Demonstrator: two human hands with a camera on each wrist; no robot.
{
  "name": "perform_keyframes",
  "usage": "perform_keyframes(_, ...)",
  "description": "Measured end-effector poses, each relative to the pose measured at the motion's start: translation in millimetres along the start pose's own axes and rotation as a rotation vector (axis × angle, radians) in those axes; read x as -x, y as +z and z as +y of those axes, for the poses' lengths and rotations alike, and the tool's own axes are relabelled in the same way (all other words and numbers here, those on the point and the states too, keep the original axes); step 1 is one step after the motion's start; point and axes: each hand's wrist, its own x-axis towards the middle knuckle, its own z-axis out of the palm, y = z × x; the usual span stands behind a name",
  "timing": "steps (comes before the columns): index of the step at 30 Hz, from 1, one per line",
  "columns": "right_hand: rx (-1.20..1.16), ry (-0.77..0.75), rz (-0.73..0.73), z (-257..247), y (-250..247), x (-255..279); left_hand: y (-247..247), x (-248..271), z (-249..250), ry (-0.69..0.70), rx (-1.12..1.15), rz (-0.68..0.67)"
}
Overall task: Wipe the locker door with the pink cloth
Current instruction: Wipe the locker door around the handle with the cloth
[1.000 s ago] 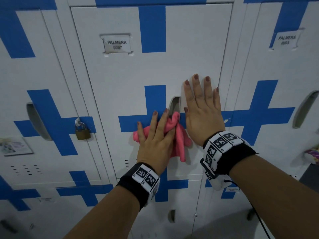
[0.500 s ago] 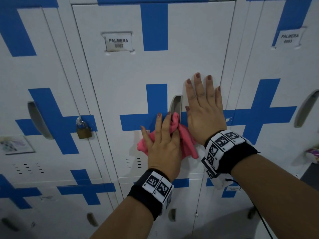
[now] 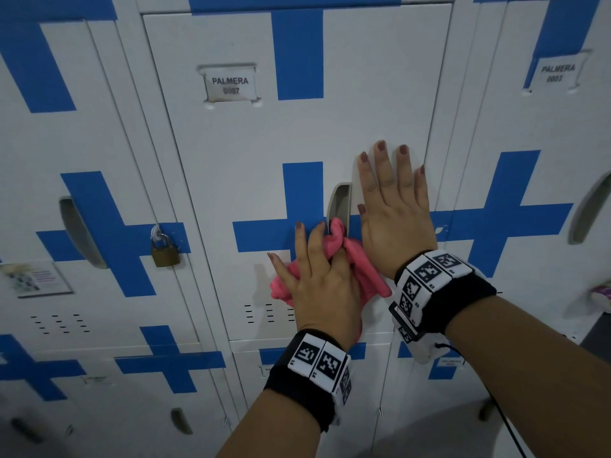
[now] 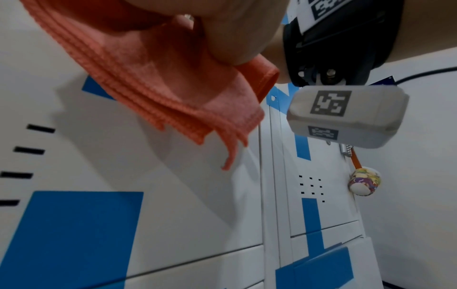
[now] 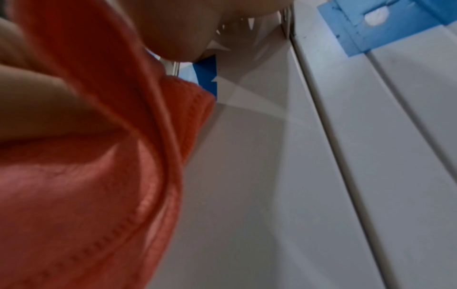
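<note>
The white locker door (image 3: pixel 248 143) with a blue cross and a "PALMERA" label (image 3: pixel 230 84) fills the middle of the head view. My left hand (image 3: pixel 317 279) presses the bunched pink cloth (image 3: pixel 363 269) against the door, just below the recessed handle (image 3: pixel 339 203). Three of its fingers lie fairly straight, while folds of cloth bunch over the forefinger and thumb. In the left wrist view a corner of the cloth (image 4: pixel 160 78) hangs loose under the palm. My right hand (image 3: pixel 393 209) lies flat on the door right of the handle, fingers spread, holding nothing. The right wrist view is mostly cloth (image 5: pixel 86 195).
A brass padlock (image 3: pixel 165 251) hangs on the neighbouring locker to the left. More white-and-blue lockers stand on both sides and below. A small patterned ball (image 4: pixel 364 180) dangles from a locker to the right. Vent slots (image 3: pixel 269 314) sit under the cloth.
My left hand has slid the cloth to the right and a little down the door, bunching it up against my right hand. The right hand has stayed flat in place.
</note>
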Motion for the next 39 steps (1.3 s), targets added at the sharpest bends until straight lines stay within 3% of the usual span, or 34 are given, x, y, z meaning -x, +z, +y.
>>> perform_keyframes(8, -0.021, 0.008, -0.035, -1, -3, 0, -4, -2, -7, 0.084, -0.006, -0.007)
perform_keyframes(12, -0.032, 0.003, -0.010, 0, 2, -1, -13, -29, -7, 0.098, -0.015, 0.057)
perform_keyframes(16, -0.041, 0.010, 0.023, 0, 1, -1, -14, -47, -13, 0.155, -0.042, 0.032)
perform_keyframes(21, -0.046, 0.014, 0.030, -2, 2, -1, -14, -47, -17, 0.178, -0.047, 0.036)
perform_keyframes(28, -0.030, -0.002, 0.009, 0, -1, 0, -12, -32, -31, 0.249, -0.093, -0.071)
perform_keyframes(39, -0.022, -0.010, 0.013, 0, 0, -1, -11, -16, -27, 0.220, -0.078, -0.102)
